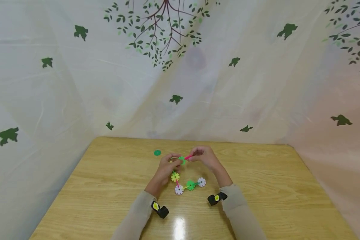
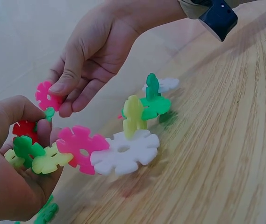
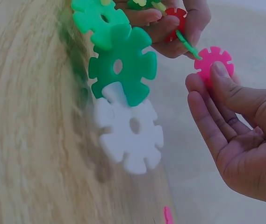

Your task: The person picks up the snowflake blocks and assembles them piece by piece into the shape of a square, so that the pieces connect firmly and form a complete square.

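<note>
Left hand (image 1: 164, 169) curled round disc chain (image 2: 141, 157), right hand (image 1: 207, 158) pinching pink disc (image 3: 211, 57), both lower centre of head frame, green disc (image 1: 157, 152) farther left.

Wooden worktop (image 1: 258, 173); white fabric backdrop (image 1: 144, 130) behind it. Between my left hand (image 1: 165, 167) and my right hand (image 1: 206, 156): bright green notched plastic disc (image 1: 182, 160), with pink notched plastic disc (image 1: 188, 157) to its right, touching. Chain runs from my left hand toward me to first white notched plastic disc (image 1: 179, 190), then rightward to second white notched plastic disc (image 1: 201, 182). Dark green flower-shaped plastic disc (image 1: 157, 152) lies beyond, left of my left hand.
</note>
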`<state>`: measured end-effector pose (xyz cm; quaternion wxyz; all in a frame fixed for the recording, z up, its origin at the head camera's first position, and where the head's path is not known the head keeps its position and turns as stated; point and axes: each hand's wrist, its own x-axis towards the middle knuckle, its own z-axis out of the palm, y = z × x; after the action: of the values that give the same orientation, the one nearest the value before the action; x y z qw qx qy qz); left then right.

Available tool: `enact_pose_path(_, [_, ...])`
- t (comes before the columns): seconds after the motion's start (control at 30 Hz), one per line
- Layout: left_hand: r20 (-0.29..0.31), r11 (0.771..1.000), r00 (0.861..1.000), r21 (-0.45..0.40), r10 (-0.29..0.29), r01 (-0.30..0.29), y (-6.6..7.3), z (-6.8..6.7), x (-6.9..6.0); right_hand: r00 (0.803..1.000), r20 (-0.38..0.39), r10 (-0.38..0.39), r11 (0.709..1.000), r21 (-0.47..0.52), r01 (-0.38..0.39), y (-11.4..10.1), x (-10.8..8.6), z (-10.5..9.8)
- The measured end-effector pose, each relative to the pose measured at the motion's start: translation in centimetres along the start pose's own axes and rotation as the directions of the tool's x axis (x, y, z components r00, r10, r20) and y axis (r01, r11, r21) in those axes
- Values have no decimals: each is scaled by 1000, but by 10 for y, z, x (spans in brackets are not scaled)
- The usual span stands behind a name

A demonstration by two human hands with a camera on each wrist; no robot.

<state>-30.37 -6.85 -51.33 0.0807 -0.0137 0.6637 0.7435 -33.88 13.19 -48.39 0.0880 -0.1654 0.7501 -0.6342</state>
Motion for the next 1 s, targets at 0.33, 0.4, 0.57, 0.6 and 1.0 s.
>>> enact_pose_path(0.33, [6, 997, 1000, -73, 8, -8, 1, 2, 1, 999, -46, -29, 999, 41, 31, 5, 0, 3])
enact_pose_path(0.4, [2, 997, 1000, -80, 17, -16, 1, 2, 1, 998, -52, -27, 999, 44, 29, 5, 0, 5])
enact_pose_path(0.57, [-11, 996, 1000, -81, 29, -30, -1, 3, 1, 998, -69, -15, 998, 67, 20, 4, 0, 7])
enact_pose_path(0.6, [-12, 996, 999, -81, 32, -33, -1, 3, 1, 997, -71, -15, 997, 68, 20, 4, 0, 7])
enact_pose_path(1.0, [-22, 996, 998, -66, 63, -65, 0, 7, 0, 996, -94, -11, 996, 88, 19, -2, -2, 10])
